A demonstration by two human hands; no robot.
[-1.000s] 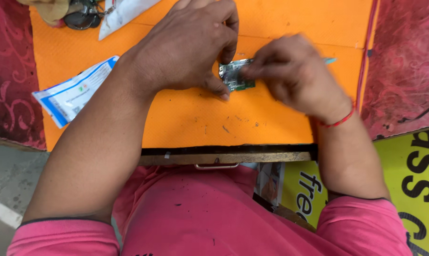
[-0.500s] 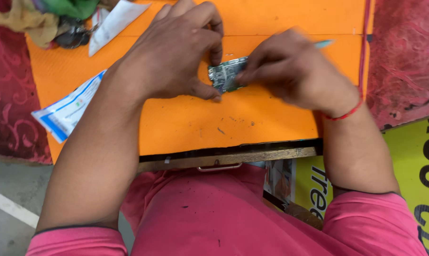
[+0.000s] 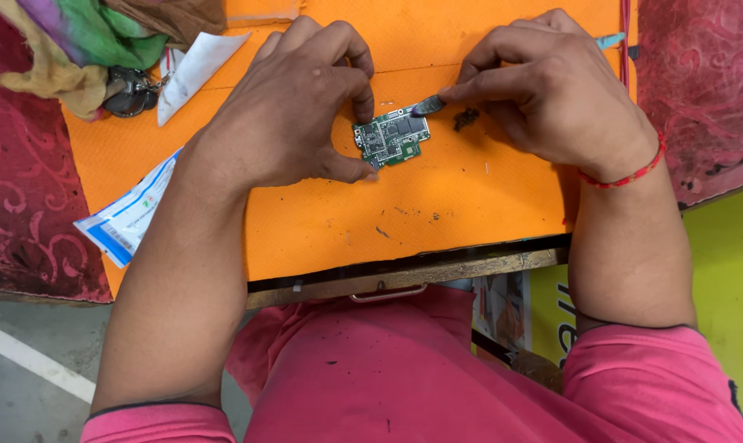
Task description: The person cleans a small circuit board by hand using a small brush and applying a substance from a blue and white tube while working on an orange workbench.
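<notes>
the left hand (image 3: 293,107) pinches the small green board (image 3: 392,137) flat on the orange mat (image 3: 437,205). the right hand (image 3: 556,90), at 3 o'clock, has pulled back, gripping maybe a thin tool (image 3: 428,104), baring the board.

The right hand (image 3: 552,90) hides most of a thin tool (image 3: 429,104). A cloth bundle (image 3: 84,41) is cut off at the top edge. Parts on the circuit board (image 3: 392,137) are too small to tell.
</notes>
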